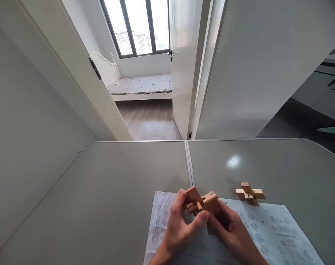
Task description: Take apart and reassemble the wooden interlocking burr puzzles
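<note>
My left hand (pixel 181 224) and my right hand (pixel 230 228) are closed together on a wooden interlocking puzzle (pixel 200 200) of crossed light-brown bars, held just above a printed instruction sheet (pixel 269 232). My left thumb presses against one bar from the front. A second small wooden cross assembly (pixel 250 194) with a number written on it rests on the table to the right, near the sheet's far edge, apart from both hands.
The grey folding table (pixel 114 191) has a centre seam (pixel 189 162) running away from me. Beyond its far edge an open door (pixel 184 66) leads to a room with a bed (pixel 142 84) and window. Grey walls stand left and right.
</note>
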### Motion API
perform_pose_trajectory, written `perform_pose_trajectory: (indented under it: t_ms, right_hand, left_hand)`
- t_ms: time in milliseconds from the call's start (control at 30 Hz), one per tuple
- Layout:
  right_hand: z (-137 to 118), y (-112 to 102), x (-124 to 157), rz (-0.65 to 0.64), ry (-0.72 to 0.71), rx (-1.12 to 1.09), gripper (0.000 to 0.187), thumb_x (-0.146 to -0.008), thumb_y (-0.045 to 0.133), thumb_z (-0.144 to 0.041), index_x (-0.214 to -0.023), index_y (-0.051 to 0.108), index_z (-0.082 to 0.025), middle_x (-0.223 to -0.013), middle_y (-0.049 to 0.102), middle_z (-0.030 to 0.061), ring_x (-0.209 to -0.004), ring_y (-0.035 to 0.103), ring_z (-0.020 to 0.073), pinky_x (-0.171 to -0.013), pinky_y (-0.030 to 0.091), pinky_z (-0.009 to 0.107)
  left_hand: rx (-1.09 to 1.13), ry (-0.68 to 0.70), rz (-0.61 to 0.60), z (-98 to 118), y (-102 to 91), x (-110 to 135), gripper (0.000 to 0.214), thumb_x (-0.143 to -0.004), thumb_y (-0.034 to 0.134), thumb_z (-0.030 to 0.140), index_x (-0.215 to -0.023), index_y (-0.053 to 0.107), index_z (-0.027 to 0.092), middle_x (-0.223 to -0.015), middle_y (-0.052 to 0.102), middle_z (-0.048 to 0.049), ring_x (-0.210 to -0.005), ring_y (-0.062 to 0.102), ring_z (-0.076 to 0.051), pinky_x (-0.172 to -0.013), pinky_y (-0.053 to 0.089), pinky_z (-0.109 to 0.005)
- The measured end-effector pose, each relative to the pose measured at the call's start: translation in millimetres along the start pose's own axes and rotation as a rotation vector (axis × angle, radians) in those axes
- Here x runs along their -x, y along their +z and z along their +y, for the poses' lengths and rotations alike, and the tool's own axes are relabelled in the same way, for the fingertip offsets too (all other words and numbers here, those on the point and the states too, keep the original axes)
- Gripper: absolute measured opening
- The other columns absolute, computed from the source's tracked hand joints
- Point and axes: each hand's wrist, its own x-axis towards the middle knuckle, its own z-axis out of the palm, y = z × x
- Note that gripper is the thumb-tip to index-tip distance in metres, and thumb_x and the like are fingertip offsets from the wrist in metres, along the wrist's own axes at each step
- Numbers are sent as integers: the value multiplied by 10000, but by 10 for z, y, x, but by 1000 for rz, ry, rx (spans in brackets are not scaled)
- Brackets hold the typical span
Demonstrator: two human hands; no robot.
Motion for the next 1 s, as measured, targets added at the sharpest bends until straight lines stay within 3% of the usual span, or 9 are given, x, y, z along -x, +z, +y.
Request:
perform_pose_trajectory:
  t_ms: [167, 333, 500, 700, 1000]
  right_hand:
    - [19, -2, 0, 29, 14, 15, 457, -916, 713, -653, -975, 743, -201, -619, 614, -7, -559, 569, 177, -556, 493, 276]
    - [-6, -12, -9, 36, 25, 32, 478, -923, 676, -695, -942, 737, -221, -613, 626, 3, -588, 603, 199, -595, 532, 287]
    - [-18, -51, -16, 23, 34, 48, 486, -908, 684, -710, -928, 738, -227, -670, 659, 14, -625, 625, 209, -650, 567, 299]
    - [-26, -58, -12, -23, 53, 33, 456, -912, 696, -684, -960, 727, -232, -697, 678, 22, -658, 648, 223, -677, 571, 310]
    - [-5, -34, -18, 16, 11, 55, 490, -892, 705, -701, -1017, 741, -229, -684, 702, 38, -621, 665, 239, -689, 610, 354]
  left_hand:
    - [43, 38, -3, -4, 20, 2, 330, -848, 730, 489, -1073, 682, 252, -1115, 660, -69, -1060, 667, -269, -993, 569, -395]
    - [-17, 52, 23, 13, 23, 9, 398, -790, 784, 436, -1145, 750, 260, -1310, 602, -100, -1291, 592, -330, -1121, 516, -433]
    - [25, 65, -38, 17, 1, 7, 488, -800, 791, 419, -1264, 723, 283, -1466, 599, -78, -1363, 582, -332, -1155, 500, -451]
    - [40, 67, -36, 48, 8, 0, 451, -826, 782, 369, -1263, 705, 289, -1402, 663, -62, -1323, 632, -323, -1153, 508, -463]
    - [32, 63, -18, 54, 27, -9, 419, -811, 777, 350, -1219, 719, 278, -1354, 671, -66, -1259, 664, -304, -1124, 536, -433]
